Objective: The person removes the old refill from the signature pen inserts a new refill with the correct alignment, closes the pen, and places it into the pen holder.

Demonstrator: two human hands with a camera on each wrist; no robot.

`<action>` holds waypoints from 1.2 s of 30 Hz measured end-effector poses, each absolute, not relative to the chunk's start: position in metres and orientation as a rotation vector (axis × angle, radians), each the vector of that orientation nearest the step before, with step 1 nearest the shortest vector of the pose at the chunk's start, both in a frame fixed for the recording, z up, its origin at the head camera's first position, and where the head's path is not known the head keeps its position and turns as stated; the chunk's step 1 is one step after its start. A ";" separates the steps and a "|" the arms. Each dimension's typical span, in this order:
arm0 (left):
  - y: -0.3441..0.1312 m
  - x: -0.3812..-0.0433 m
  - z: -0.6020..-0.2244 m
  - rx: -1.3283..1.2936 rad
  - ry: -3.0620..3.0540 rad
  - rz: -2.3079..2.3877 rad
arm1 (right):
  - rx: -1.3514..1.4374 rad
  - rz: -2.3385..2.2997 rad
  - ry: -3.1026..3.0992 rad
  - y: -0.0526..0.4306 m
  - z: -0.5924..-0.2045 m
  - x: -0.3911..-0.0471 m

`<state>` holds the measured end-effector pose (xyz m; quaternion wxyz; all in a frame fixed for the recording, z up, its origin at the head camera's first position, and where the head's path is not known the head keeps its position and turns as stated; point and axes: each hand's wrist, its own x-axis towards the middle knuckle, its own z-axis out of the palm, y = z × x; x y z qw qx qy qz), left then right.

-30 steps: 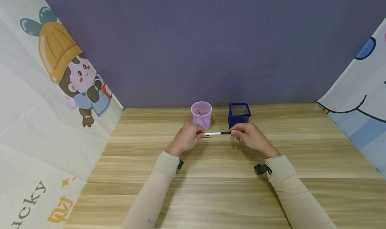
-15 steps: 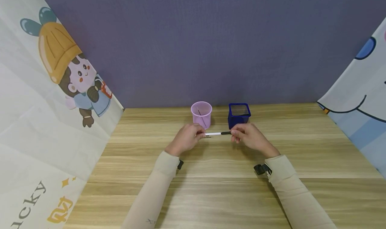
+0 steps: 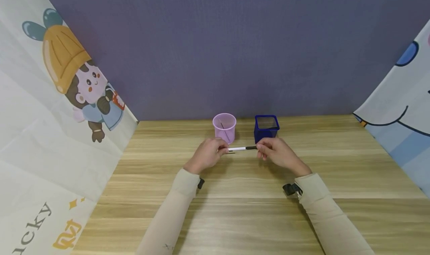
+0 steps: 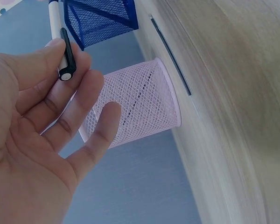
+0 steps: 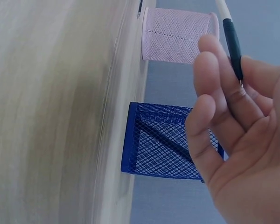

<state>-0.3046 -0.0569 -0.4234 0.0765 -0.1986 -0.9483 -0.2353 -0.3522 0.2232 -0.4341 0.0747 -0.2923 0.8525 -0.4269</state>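
A white pen [image 3: 237,149] with a dark grip lies level between my two hands, above the table. My left hand [image 3: 208,154] pinches its clip end between thumb and fingers; the black clip [image 4: 68,55] shows in the left wrist view. At the other end, my right hand [image 3: 277,152] pinches the dark grip [image 5: 233,46] near the metal tip, its remaining fingers loosely bent. A thin dark stick like a pen refill [image 4: 170,53] lies on the table below the pen, partly hidden by my left hand in the head view.
Just beyond my left hand stands a pink mesh cup [image 3: 220,134] with a thin dark stick leaning inside. A blue square mesh holder [image 3: 259,137] stands beyond my right hand, with a dark long thing in it. A grey-blue panel [image 3: 215,53] rises behind the wooden table [image 3: 235,225].
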 end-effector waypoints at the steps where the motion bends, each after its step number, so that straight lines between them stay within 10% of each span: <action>1: -0.057 -0.305 -0.424 -0.596 -2.841 -0.706 | -0.874 -1.291 2.552 0.223 -0.434 -0.352; 36: -0.059 -0.303 -0.421 -0.578 -2.821 -0.738 | -0.956 -1.431 2.656 0.226 -0.441 -0.350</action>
